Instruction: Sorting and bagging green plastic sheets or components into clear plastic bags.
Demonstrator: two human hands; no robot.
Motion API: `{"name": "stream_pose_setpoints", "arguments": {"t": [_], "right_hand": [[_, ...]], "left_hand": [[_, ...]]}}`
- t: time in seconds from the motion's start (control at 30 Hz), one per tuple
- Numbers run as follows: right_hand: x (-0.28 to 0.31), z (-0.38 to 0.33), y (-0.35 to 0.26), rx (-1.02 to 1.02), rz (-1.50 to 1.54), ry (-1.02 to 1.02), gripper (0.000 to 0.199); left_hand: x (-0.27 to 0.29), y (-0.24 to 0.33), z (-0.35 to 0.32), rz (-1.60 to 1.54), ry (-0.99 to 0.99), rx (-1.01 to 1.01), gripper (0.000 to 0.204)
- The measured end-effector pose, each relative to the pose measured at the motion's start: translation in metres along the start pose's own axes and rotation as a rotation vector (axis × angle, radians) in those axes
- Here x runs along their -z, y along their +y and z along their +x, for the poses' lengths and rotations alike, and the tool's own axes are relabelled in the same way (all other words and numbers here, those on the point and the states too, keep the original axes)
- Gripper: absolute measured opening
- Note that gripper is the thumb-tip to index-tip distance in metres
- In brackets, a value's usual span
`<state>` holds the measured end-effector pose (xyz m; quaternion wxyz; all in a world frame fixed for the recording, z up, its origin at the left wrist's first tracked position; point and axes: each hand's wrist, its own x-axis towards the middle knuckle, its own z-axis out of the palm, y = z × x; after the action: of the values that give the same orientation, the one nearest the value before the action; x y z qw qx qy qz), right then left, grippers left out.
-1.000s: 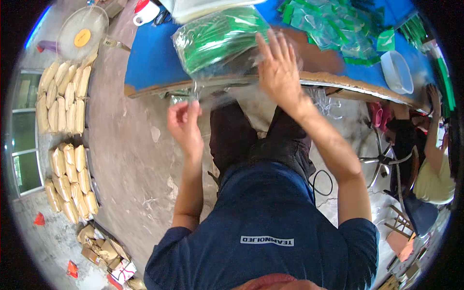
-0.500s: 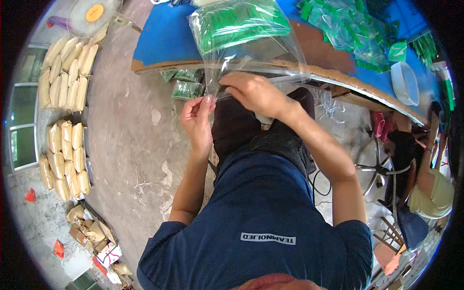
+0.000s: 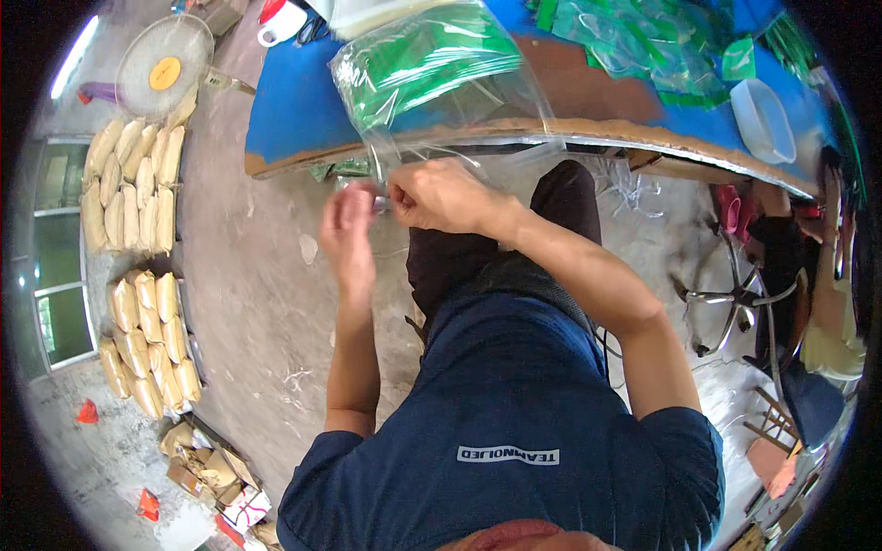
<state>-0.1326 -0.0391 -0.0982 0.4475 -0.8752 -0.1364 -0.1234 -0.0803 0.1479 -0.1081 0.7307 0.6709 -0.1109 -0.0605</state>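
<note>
A large clear plastic bag (image 3: 432, 69) filled with flat green packs lies on the blue table, its loose mouth hanging over the front edge toward me. My right hand (image 3: 441, 196) is closed on the hanging left end of this bag, fingers curled and knuckles up. Close beside it on the left is my left hand (image 3: 349, 230), raised and smeared by motion, so its grip is unclear. A small shiny bit shows between the two hands; I cannot tell whether it is part of the bag.
The blue table (image 3: 299, 115) has a worn brown front edge. Loose green and clear packaging (image 3: 643, 46) and a white plastic tub (image 3: 763, 119) are on its right. Stacked tan bags (image 3: 129, 184), a round fan (image 3: 165, 69) and an open carton (image 3: 207, 459) stand left. A chair base (image 3: 744, 298) is at right.
My left hand has moved a little left and down and is now blurred. The right hand has shifted left and lower, close to it. The whole view has swung slightly.
</note>
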Motion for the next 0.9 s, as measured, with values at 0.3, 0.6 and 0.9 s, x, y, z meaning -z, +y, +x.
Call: {"name": "stream_pose_setpoints", "arguments": {"t": [0.3, 0.6, 0.9], "right_hand": [[0.053, -0.085, -0.02, -0.116, 0.389, -0.06, 0.012], [0.137, -0.601, 0.09, -1.598, -0.913, -0.292, 0.037], [0.147, -0.212, 0.063, -0.5, -0.392, 0.582, 0.023]], "left_hand": [[-0.071, 0.009, 0.174, 0.716, -0.326, -0.113, 0.077], [-0.059, 0.013, 0.18, 0.761, -0.518, -0.29, 0.07], [-0.147, 0.024, 0.143, 1.38, -0.92, -1.012, 0.064]]}}
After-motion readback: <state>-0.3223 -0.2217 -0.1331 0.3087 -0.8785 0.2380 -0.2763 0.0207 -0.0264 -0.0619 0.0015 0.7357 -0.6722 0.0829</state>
